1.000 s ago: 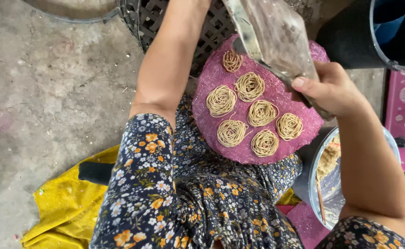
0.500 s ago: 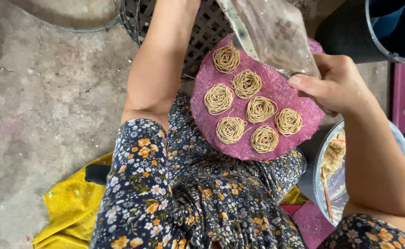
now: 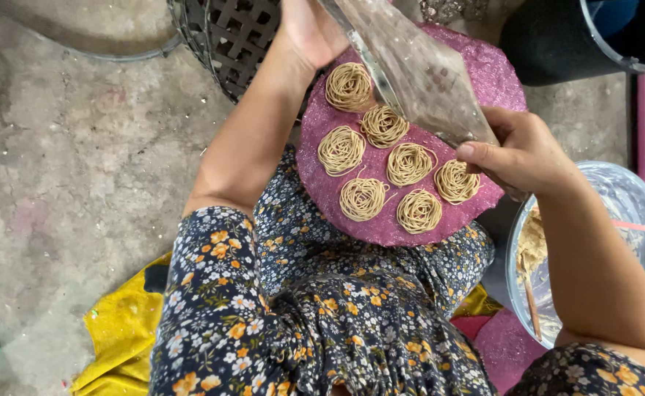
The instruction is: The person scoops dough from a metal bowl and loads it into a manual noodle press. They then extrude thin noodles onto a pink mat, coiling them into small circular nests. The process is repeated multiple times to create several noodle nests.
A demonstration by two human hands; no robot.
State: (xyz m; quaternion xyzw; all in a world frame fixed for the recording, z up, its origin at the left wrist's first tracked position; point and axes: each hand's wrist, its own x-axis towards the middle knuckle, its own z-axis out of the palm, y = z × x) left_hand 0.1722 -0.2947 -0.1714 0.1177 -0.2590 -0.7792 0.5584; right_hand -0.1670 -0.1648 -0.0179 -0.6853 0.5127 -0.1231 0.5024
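Pink mat (image 3: 476,70) edge beside right hand (image 3: 520,150)

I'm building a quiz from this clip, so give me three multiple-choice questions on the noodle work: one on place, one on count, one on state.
1. Where does the pink round mat rest?
A. on the person's lap
B. on the grey floor
C. inside the bowl

2. How many noodle coils lie on it?
A. four
B. seven
C. ten

3. What is the right hand doing?
A. lying open on the floor
B. stirring the bowl
C. gripping the metal press

Answers: 1 A, the mat lies over the flowered dress. 2 B, seven coils can be counted. 3 C, the fingers close on the press's lower end.
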